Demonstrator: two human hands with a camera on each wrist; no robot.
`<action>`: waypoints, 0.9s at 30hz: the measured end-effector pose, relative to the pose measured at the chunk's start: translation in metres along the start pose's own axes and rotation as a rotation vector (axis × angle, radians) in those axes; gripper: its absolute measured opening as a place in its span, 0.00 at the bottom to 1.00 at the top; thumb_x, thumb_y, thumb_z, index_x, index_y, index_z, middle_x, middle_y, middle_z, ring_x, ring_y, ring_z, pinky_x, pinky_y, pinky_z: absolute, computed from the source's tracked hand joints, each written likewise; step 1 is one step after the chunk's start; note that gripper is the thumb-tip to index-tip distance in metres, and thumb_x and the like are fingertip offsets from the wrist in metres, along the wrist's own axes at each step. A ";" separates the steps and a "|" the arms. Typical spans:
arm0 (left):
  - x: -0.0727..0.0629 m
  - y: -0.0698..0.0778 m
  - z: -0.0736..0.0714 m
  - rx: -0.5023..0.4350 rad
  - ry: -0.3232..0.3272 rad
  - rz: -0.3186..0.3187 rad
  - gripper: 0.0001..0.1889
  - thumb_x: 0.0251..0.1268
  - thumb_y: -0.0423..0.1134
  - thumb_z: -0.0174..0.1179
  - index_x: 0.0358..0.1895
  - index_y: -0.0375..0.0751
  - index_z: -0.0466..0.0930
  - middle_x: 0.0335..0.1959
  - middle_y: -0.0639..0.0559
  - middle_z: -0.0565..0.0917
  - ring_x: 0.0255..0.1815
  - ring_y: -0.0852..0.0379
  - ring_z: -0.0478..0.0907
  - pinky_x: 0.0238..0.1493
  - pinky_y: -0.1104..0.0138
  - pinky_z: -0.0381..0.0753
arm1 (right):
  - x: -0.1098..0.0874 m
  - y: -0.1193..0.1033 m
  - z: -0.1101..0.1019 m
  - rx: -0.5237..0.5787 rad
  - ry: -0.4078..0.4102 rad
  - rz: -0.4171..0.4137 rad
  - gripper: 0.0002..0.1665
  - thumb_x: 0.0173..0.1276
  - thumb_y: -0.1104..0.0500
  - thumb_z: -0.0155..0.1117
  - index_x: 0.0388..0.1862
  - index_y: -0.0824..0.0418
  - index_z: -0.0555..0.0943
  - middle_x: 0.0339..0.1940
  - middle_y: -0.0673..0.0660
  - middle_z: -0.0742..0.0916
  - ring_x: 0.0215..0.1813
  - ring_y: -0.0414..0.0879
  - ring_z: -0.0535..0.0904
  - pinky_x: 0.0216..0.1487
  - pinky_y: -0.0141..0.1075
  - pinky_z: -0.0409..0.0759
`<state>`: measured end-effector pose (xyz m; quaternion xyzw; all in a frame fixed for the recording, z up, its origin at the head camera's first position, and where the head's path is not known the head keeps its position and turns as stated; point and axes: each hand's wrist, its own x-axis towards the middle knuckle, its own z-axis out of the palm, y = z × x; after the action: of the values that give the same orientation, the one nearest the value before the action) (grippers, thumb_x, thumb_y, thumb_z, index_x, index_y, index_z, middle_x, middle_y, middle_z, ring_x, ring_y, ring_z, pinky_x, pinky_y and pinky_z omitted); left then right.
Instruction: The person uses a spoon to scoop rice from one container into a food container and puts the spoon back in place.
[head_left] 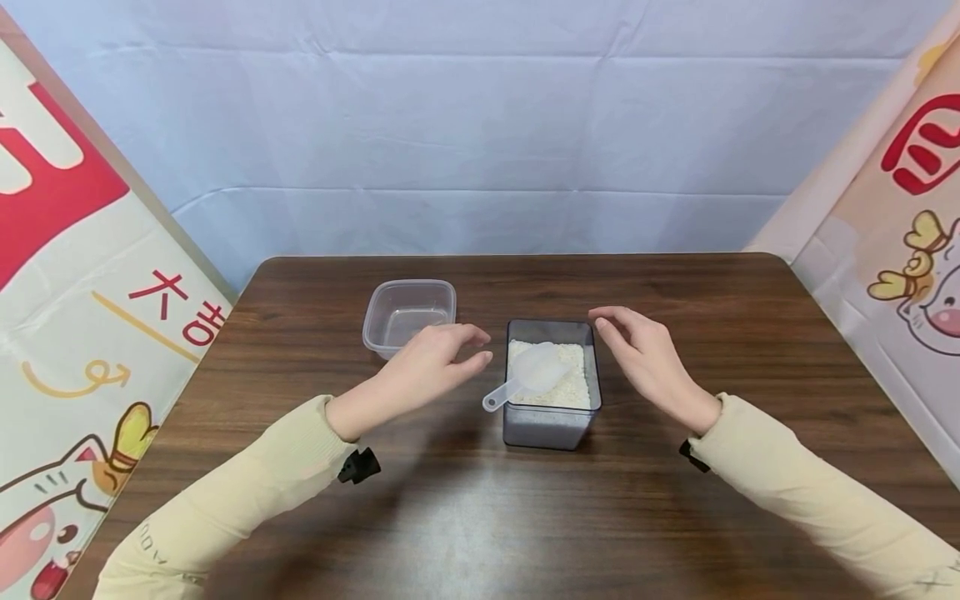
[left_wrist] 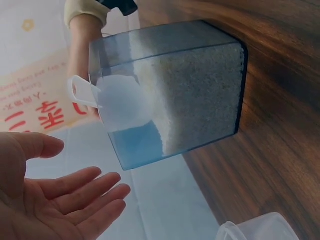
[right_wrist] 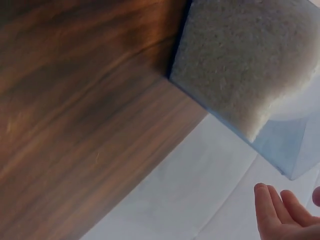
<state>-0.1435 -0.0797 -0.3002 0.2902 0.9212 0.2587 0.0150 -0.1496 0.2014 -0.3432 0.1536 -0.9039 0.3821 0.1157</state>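
Note:
A translucent bluish-grey bin (head_left: 551, 427) of rice (head_left: 573, 383) stands on the table. On the rice rests a white plastic scoop (head_left: 538, 371), its handle sticking out over the near left rim. To the left of the bin, my left hand (head_left: 427, 362) hovers with relaxed fingers, apart from the bin, holding nothing. In the left wrist view the open left palm (left_wrist: 55, 205) faces the bin's side. My right hand (head_left: 648, 358) is at the bin's far right corner, fingers extended close to the rim. In the right wrist view its fingertips (right_wrist: 260, 188) show just beyond the rim.
A clear, shallow plastic tub (head_left: 408, 312) sits behind my left hand, partly overlapped by it. All of this is on a dark brown wooden table (head_left: 690, 283). A pale cloth (head_left: 465, 125) hangs behind, with printed banners (head_left: 56, 333) on both sides.

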 end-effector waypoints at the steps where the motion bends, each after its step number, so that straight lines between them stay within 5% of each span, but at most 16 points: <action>1: 0.000 0.000 0.000 -0.012 -0.003 -0.002 0.15 0.65 0.45 0.51 0.48 0.41 0.78 0.46 0.50 0.82 0.50 0.55 0.76 0.50 0.62 0.76 | 0.000 0.000 0.001 0.011 -0.001 0.012 0.21 0.73 0.51 0.45 0.53 0.63 0.75 0.50 0.60 0.81 0.49 0.52 0.77 0.45 0.45 0.74; 14: -0.001 0.003 0.001 -0.115 -0.044 -0.047 0.14 0.65 0.45 0.51 0.46 0.42 0.79 0.38 0.57 0.82 0.40 0.64 0.77 0.43 0.69 0.78 | -0.002 0.001 0.011 0.059 0.031 0.074 0.20 0.73 0.51 0.45 0.52 0.61 0.77 0.48 0.57 0.82 0.43 0.44 0.73 0.39 0.31 0.70; 27: 0.001 0.004 0.001 -0.178 -0.082 -0.089 0.12 0.64 0.44 0.52 0.42 0.43 0.80 0.32 0.57 0.82 0.35 0.64 0.76 0.39 0.71 0.77 | -0.004 -0.001 0.018 0.123 0.014 0.145 0.23 0.73 0.47 0.42 0.55 0.59 0.75 0.40 0.60 0.81 0.34 0.47 0.68 0.33 0.35 0.66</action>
<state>-0.1418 -0.0763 -0.2989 0.2567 0.9052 0.3265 0.0901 -0.1475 0.1887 -0.3560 0.0918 -0.8866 0.4454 0.0842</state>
